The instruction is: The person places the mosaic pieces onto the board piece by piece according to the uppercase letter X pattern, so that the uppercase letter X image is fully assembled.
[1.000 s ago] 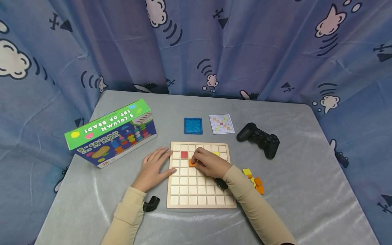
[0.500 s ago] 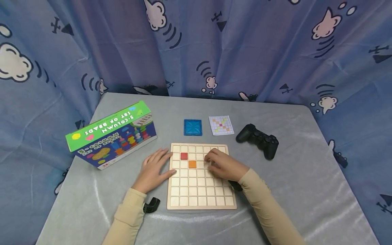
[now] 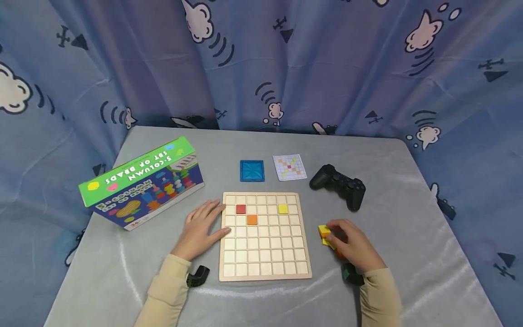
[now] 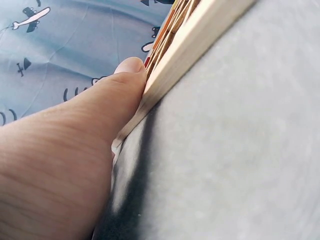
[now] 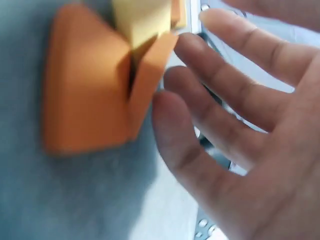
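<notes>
A wooden grid board (image 3: 264, 268) lies in the middle of the grey table. It holds a red tile (image 3: 241, 209), an orange tile (image 3: 252, 220) and a yellow tile (image 3: 283, 209). My left hand (image 3: 201, 228) lies flat beside the board's left edge, and its thumb (image 4: 117, 87) presses against the wooden edge (image 4: 192, 50). My right hand (image 3: 351, 243) hovers over a small pile of loose yellow and orange tiles (image 3: 325, 234) to the right of the board. In the right wrist view its fingers (image 5: 220, 105) are spread next to orange tiles (image 5: 90, 90), holding nothing.
A green and blue bead-set box (image 3: 140, 181) stands at the left. Behind the board lie a blue square tile (image 3: 252, 170), a pattern card (image 3: 289, 167) and a black game controller (image 3: 338, 186). A printed curtain (image 3: 261, 59) closes off the back.
My right hand left the orange tile on the board and moved right, off the board, to the loose tile pile. The yellow tile on the board is now uncovered. My left hand stayed put.
</notes>
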Action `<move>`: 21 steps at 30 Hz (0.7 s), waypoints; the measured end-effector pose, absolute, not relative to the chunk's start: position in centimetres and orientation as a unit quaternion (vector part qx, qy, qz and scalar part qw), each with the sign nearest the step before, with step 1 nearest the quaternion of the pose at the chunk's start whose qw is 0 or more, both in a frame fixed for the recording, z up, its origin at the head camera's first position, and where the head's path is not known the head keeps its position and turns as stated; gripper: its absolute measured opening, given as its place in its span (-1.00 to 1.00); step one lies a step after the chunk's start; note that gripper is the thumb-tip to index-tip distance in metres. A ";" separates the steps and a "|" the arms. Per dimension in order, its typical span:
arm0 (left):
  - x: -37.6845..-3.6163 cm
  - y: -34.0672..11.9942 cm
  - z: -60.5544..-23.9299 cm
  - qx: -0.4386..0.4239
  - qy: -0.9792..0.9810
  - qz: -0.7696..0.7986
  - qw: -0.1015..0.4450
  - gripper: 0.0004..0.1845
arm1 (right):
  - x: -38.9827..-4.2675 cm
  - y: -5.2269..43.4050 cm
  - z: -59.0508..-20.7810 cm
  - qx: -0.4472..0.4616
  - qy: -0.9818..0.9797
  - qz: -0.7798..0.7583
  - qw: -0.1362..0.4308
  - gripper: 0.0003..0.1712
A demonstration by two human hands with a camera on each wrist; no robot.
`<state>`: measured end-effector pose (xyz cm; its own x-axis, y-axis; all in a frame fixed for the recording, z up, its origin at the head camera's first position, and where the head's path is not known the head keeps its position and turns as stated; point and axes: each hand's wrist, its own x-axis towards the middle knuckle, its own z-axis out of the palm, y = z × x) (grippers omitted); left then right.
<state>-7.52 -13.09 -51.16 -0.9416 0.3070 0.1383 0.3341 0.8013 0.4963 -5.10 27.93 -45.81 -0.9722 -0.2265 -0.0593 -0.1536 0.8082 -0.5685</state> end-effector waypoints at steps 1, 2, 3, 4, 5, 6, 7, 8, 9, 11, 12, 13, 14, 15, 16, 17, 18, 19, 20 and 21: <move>-7.5 -13.1 -51.1 -0.167 -0.949 -0.266 0.024 -0.26 | -4.9 28.2 -45.9 -0.090 0.949 -0.296 0.064 -0.62; -7.5 -13.1 -51.2 -0.166 -0.949 -0.266 0.022 -0.26 | -4.7 28.4 -46.1 -0.081 0.950 -0.296 0.063 -0.61; -7.5 -13.1 -51.1 -0.165 -0.949 -0.268 0.020 -0.26 | -4.5 28.7 -46.2 -0.073 0.950 -0.298 0.062 -0.60; -7.5 -13.2 -51.2 -0.164 -0.949 -0.267 0.018 -0.26 | -4.3 28.9 -46.3 -0.067 0.950 -0.299 0.061 -0.59; -7.5 -13.1 -51.2 -0.162 -0.950 -0.268 0.016 -0.26 | -4.1 29.2 -46.3 -0.063 0.950 -0.300 0.062 -0.57; -7.5 -13.1 -51.2 -0.161 -0.949 -0.269 0.015 -0.25 | -4.0 29.4 -46.3 -0.059 0.950 -0.300 0.065 -0.55; -7.5 -13.1 -51.3 -0.161 -0.950 -0.269 0.015 -0.25 | -3.9 29.7 -46.3 -0.057 0.950 -0.299 0.069 -0.54; -7.5 -13.1 -51.4 -0.160 -0.950 -0.268 0.015 -0.25 | -3.8 29.9 -46.3 -0.054 0.950 -0.297 0.074 -0.52; -7.5 -13.1 -51.5 -0.160 -0.950 -0.268 0.017 -0.25 | -3.6 30.1 -46.3 -0.050 0.950 -0.297 0.080 -0.50; -7.5 -13.0 -51.5 -0.161 -0.949 -0.269 0.019 -0.25 | -3.4 30.3 -46.2 -0.039 0.951 -0.292 0.094 -0.48; -7.5 -13.0 -51.5 -0.162 -0.949 -0.269 0.019 -0.24 | -3.2 30.3 -46.2 -0.035 0.952 -0.289 0.099 -0.47; -7.4 -13.0 -51.5 -0.163 -0.949 -0.269 0.019 -0.24 | -3.1 30.3 -46.1 -0.032 0.952 -0.287 0.102 -0.47; -7.4 -13.0 -51.5 -0.166 -0.948 -0.270 0.018 -0.24 | -3.0 30.3 -46.1 -0.030 0.952 -0.286 0.104 -0.47; -7.4 -13.0 -51.5 -0.167 -0.948 -0.271 0.017 -0.24 | -3.0 30.2 -46.1 -0.031 0.953 -0.283 0.104 -0.48; -7.4 -13.0 -51.4 -0.168 -0.947 -0.273 0.016 -0.25 | -2.9 30.2 -46.1 -0.032 0.954 -0.280 0.105 -0.49; -7.5 -13.0 -51.4 -0.169 -0.947 -0.272 0.016 -0.25 | -2.9 30.1 -46.1 -0.037 0.954 -0.280 0.103 -0.51; -7.5 -13.0 -51.3 -0.169 -0.948 -0.271 0.016 -0.25 | -2.9 30.0 -46.1 -0.042 0.954 -0.279 0.099 -0.52; -7.5 -13.0 -51.3 -0.170 -0.947 -0.271 0.017 -0.25 | -2.9 29.9 -46.1 -0.045 0.955 -0.277 0.097 -0.54; -7.6 -13.0 -51.3 -0.170 -0.948 -0.270 0.018 -0.25 | -3.0 29.8 -46.1 -0.048 0.955 -0.276 0.094 -0.55; -7.6 -13.1 -51.2 -0.168 -0.948 -0.270 0.018 -0.25 | -3.0 29.7 -46.1 -0.051 0.955 -0.276 0.092 -0.56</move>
<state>-7.59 -13.06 -51.21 -0.9427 0.3094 0.1248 0.3287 0.7979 0.5052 -2.98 29.74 -46.14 -0.9777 -0.1491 -0.1477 -0.0472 0.8420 -0.5375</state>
